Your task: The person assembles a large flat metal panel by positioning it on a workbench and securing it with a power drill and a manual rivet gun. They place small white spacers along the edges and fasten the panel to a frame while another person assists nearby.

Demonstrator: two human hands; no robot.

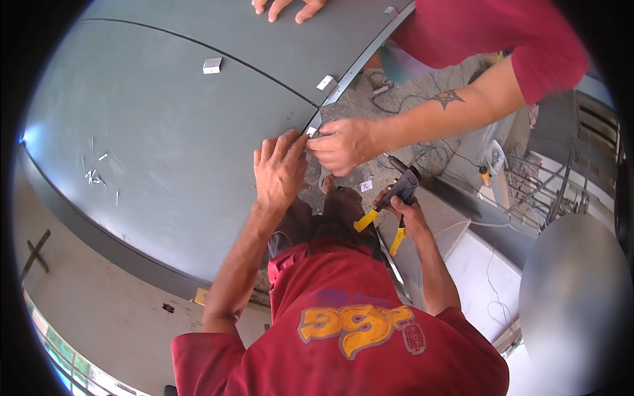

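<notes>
My left hand (281, 168) rests at the edge of the large grey panel (152, 125), fingers bent together beside a small metal bracket (312, 131). Whatever its fingertips pinch is hidden. In my right hand (411, 214) is a hand riveter (404, 188) with a dark body and yellow handles, its nose pointing up and left, apart from the panel. Another person's hand (343, 145) reaches in from the right and touches the same bracket. That person's other hand (290, 8) lies on the panel at the top.
More brackets (212, 65) sit on the panel. Several loose rivets (92, 177) are scattered at its left. A dark seam crosses the panel. Cables (429, 155) lie on the floor beyond its edge. A white board (482, 277) stands to the right, near a metal rack (541, 185).
</notes>
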